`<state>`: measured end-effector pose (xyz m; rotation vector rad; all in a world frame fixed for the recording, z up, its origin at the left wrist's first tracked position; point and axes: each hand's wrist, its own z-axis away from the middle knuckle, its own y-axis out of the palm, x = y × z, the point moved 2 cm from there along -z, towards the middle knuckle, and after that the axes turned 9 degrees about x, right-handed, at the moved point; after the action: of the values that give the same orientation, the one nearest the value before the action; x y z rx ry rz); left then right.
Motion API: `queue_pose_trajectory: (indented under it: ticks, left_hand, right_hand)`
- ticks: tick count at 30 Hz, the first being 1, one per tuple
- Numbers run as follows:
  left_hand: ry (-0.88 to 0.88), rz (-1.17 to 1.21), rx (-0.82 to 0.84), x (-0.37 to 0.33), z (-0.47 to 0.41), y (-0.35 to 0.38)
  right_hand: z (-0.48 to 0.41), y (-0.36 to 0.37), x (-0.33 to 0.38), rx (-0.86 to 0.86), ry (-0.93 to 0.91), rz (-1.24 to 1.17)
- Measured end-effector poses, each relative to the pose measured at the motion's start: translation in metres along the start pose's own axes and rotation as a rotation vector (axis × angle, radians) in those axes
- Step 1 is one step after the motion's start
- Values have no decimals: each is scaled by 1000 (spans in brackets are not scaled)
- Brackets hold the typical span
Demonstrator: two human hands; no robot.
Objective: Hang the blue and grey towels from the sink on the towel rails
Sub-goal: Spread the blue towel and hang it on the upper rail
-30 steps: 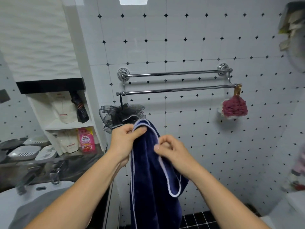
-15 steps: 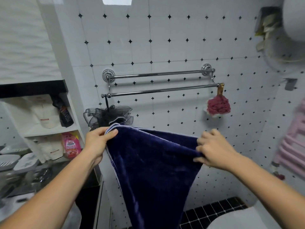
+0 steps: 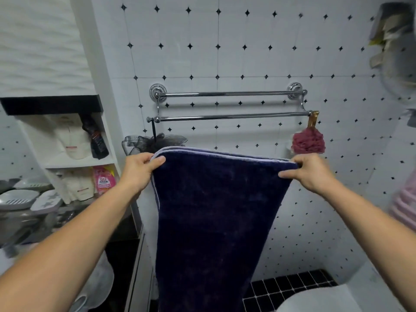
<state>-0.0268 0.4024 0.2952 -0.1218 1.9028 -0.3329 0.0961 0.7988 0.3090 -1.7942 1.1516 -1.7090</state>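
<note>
The dark blue towel (image 3: 216, 217) with a pale edge hangs stretched flat between my hands, its top edge level and just below the rails. My left hand (image 3: 139, 172) pinches the top left corner and my right hand (image 3: 310, 172) pinches the top right corner. On the tiled wall behind are two chrome towel rails, the upper rail (image 3: 227, 94) and the lower rail (image 3: 234, 116), both bare along their length. The grey towel is not clearly in view; a pale grey shape (image 3: 99, 275) lies at lower left by the sink.
A black mesh sponge (image 3: 155, 141) hangs from the lower rail's left end and a red one (image 3: 308, 141) from its right end. White shelves with bottles (image 3: 76, 154) stand at left. Soap dishes (image 3: 20, 199) sit by the sink. A white toilet (image 3: 319, 298) is at lower right.
My hands have moved apart, spreading the bunched towel into a flat sheet, and lifted its top edge nearer the rails.
</note>
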Motion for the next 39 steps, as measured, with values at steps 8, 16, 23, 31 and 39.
queue_pose_trajectory:
  ticks: [8,16,23,31,39]
  left_hand:
    - [-43,-147,-9,19,2,1]
    - [-87,-111,-84,5,-4,11]
    - [-195,-76,170,-9,27,43]
    - [-463,-91,270,36,44,25]
    - [-509,263,280,40,38,6]
  right_hand:
    - [12,32,14,155,-80,116]
    - [1,39,8,246,-182,41]
    - [-32,51,-12,31,-99,13]
    - [-7,56,-29,895,-114,-124]
    - [-1,66,-25,1032,-101,-174]
